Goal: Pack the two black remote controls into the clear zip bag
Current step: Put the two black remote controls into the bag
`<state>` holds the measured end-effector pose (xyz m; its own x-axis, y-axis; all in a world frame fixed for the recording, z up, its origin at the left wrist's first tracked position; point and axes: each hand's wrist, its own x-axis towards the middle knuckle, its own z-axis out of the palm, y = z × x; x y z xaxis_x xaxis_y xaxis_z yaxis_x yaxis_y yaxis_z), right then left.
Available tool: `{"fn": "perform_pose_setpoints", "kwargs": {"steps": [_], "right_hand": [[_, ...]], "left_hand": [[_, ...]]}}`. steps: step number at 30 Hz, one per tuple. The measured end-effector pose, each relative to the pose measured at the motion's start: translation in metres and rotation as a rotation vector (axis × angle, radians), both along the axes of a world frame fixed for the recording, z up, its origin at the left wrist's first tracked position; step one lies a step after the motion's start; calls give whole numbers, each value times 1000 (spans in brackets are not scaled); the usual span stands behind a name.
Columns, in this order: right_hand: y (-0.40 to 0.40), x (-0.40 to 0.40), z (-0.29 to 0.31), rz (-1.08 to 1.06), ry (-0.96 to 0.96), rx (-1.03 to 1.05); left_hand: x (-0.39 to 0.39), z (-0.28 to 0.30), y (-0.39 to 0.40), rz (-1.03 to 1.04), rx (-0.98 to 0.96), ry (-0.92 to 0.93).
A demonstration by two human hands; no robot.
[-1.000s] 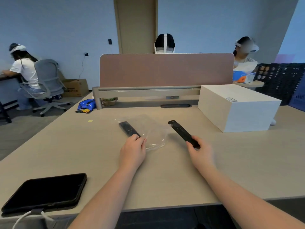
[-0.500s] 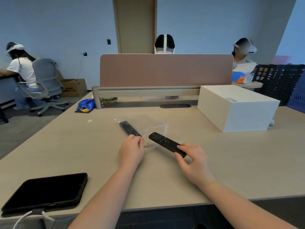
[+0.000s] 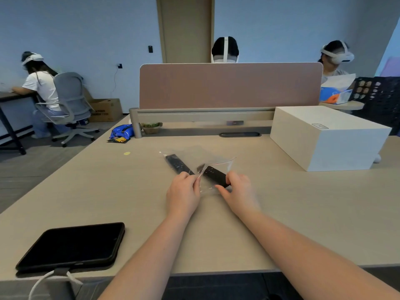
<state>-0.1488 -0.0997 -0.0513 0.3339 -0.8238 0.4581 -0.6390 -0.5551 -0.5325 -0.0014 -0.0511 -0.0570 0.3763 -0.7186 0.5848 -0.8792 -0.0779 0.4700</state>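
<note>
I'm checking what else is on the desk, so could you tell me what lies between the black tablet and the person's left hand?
Only bare desk top lies between the tablet and the left hand, in the head view.

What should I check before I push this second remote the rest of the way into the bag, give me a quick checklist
1. First remote inside the clear zip bag: ok.
2. Left hand pinching the bag's opening edge: ok.
3. Right hand gripping the second remote at its near end: ok.
4. Second remote's far tip past the bag mouth: ok, though only just in.
5. Room beside the first remote: cannot tell, the plastic is crumpled.
6. Zip strip clear of the remote: cannot tell.
</note>
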Motion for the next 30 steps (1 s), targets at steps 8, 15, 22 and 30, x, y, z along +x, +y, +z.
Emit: {"fn": "perform_pose_setpoints", "kwargs": {"steps": [8,15,22,30], "right_hand": [[-26,39,-7,107,95,-22],[-39,46,-15,141,212,7],[-35,45,-9,108,292,69],[-33,44,-7,135,363,105]], "left_hand": [[3,-4,-3,-10,-11,-6],[4,-6,-6,-9,7,4],[3,-4,-5,1,14,5],[2,-4,-6,-9,3,3]]}}
